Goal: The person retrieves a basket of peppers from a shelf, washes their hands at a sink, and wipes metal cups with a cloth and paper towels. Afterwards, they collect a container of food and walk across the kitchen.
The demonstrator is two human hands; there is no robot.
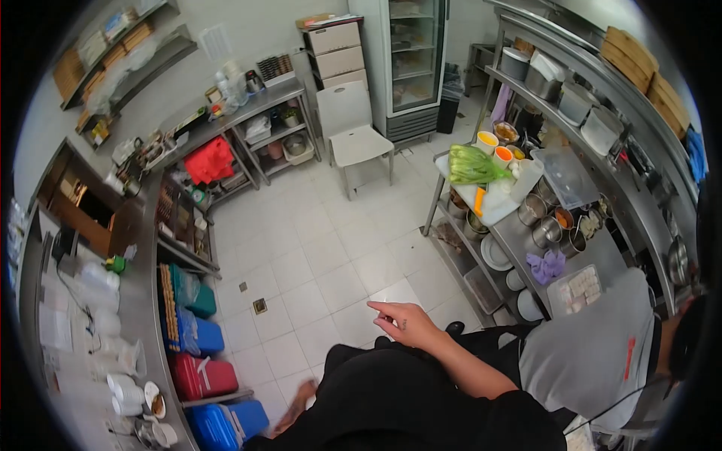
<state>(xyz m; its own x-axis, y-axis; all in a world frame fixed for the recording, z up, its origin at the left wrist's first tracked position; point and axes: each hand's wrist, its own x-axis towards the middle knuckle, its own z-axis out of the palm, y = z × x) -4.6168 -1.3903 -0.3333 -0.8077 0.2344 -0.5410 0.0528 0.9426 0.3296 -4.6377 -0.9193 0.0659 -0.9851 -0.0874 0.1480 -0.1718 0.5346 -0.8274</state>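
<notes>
My right hand (406, 323) is raised in front of my body over the tiled floor, with its fingers stretched forward and the thumb a little apart. Nothing shows in it. Low beside my left side is my left hand (295, 406), blurred and partly cut off by my black clothing; its fingers cannot be made out. Neither hand touches any object that shows.
A person in a grey top (587, 346) stands close on my right by the steel counter (526, 248). Green leafy vegetables (474, 164) and an orange-handled knife (479, 201) lie there. A white chair (359, 143) stands ahead; coloured bins (203, 376) line the left.
</notes>
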